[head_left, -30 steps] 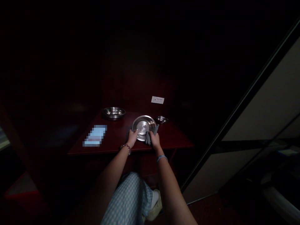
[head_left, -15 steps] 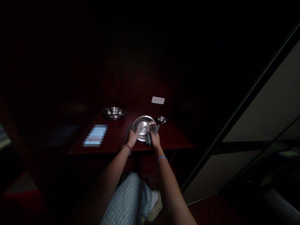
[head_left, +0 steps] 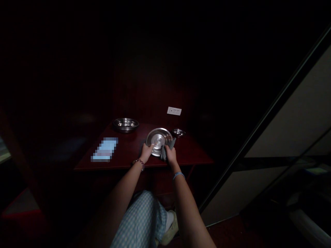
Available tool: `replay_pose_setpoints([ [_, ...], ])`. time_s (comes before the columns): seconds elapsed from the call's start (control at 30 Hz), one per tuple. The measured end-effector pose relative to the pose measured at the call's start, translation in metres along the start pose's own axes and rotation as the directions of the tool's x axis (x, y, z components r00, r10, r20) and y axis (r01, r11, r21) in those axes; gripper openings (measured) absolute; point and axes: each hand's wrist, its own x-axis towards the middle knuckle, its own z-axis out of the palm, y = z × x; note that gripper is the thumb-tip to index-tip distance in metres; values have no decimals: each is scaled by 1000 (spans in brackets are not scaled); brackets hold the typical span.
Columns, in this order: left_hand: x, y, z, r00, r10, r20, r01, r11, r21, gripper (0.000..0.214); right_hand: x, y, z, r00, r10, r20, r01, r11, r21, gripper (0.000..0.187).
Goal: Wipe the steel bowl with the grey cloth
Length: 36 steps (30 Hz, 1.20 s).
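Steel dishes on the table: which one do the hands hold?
The middle steel plate: the left hand and right hand hold it, with a grey cloth; the others stand apart.

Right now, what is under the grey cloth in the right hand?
The crumpled grey cloth in the right hand covers the near edge of the round stainless steel plate; dark red table top shows beside it. The rim beneath it is hidden.

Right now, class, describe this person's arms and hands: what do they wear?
The left arm and right arm are bare, with no sleeves showing. The left hand and right hand are ungloved. A beaded bracelet circles the left wrist; a slim light-blue band circles the right.
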Motion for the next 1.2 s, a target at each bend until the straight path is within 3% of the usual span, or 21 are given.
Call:
replay_pose_setpoints([
  [0.5, 2, -1, 1, 997, -40, -70, 41, 999, 21, 17, -3, -4, -1, 1000, -5, -4, 5, 1000, -30, 28],
  [0.97, 2, -5, 0, 1000, 23, 0, -23, 999, -22, 15, -2, -3, -2, 1000, -5, -3, 4, 999, -37, 26],
  [1.2, 1, -2, 1, 1000, -20, -14, 20, 999, -29, 22, -1, -2, -1, 1000, 3, -11, -4, 999, -31, 27],
])
